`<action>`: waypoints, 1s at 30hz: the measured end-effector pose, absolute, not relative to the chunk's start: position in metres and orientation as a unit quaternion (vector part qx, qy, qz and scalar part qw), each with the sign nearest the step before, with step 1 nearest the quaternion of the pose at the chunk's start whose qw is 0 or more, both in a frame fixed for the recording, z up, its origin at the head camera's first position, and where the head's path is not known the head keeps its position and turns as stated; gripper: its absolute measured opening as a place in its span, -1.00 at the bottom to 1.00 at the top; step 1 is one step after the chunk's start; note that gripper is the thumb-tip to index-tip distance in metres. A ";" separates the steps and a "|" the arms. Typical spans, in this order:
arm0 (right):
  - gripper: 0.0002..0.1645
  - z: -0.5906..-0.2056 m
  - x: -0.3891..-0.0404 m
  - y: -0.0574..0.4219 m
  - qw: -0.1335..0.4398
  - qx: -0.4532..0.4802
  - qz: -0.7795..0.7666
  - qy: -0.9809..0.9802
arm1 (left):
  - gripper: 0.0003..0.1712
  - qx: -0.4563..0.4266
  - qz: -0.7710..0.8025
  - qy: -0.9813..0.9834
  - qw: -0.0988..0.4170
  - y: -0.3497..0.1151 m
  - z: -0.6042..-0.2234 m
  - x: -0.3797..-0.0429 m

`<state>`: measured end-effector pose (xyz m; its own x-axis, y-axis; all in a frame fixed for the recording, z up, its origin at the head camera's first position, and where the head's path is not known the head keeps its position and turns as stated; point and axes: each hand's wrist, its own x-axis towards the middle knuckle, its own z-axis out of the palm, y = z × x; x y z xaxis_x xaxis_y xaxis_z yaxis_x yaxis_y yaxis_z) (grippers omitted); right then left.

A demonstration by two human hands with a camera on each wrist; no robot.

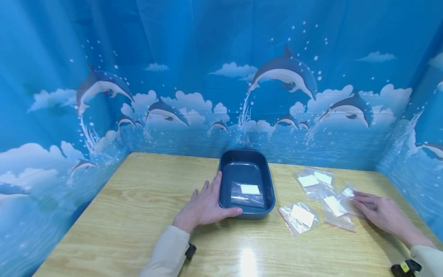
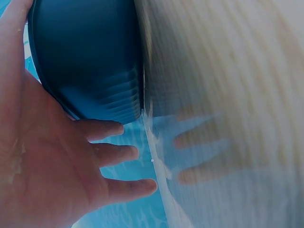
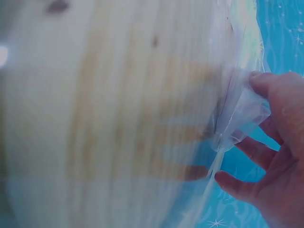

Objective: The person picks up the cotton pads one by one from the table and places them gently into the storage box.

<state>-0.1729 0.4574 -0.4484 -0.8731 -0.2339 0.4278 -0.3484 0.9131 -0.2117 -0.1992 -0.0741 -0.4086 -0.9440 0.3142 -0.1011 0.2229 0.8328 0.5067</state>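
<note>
A dark blue plastic tray (image 1: 270,184) stands at the middle of the table, and one clear zip bag (image 1: 247,199) with a white label lies inside it. My left hand (image 1: 204,207) rests against the tray's left side, fingers spread and straight, thumb along the near rim. In the left wrist view the fingertips reach past the tray's wall (image 2: 95,61). Over on the right, my right hand (image 1: 384,213) pinches a clear bag (image 1: 348,192) with a small white label between thumb and fingers. That bag (image 3: 244,109) looks lifted and bent in the right wrist view.
Several more clear bags with white labels lie between the tray and my right hand: a near one (image 1: 302,215), a middle one (image 1: 335,207), and overlapping ones at the back (image 1: 309,181). A blue dolphin curtain (image 1: 207,96) hangs behind the wooden table (image 1: 155,181).
</note>
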 end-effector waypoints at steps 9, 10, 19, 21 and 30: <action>-0.79 -0.443 -0.173 0.455 0.213 0.159 0.134 -0.955 | 0.53 0.142 0.251 0.953 0.093 -0.074 -0.409 -0.200; -0.79 -0.443 -0.173 0.455 0.218 0.157 0.134 -0.954 | 0.53 0.142 0.251 0.953 0.092 -0.074 -0.409 -0.200; -0.79 -0.437 -0.176 0.450 0.268 0.163 0.136 -0.940 | 0.53 0.140 0.253 0.953 0.093 -0.075 -0.408 -0.200; -0.79 -0.434 -0.176 0.447 0.267 0.159 0.132 -0.941 | 0.53 0.139 0.253 0.953 0.094 -0.075 -0.408 -0.199; -0.83 -0.423 -0.171 0.432 0.235 0.148 0.154 -0.948 | 0.52 0.140 0.253 0.952 0.095 -0.074 -0.408 -0.199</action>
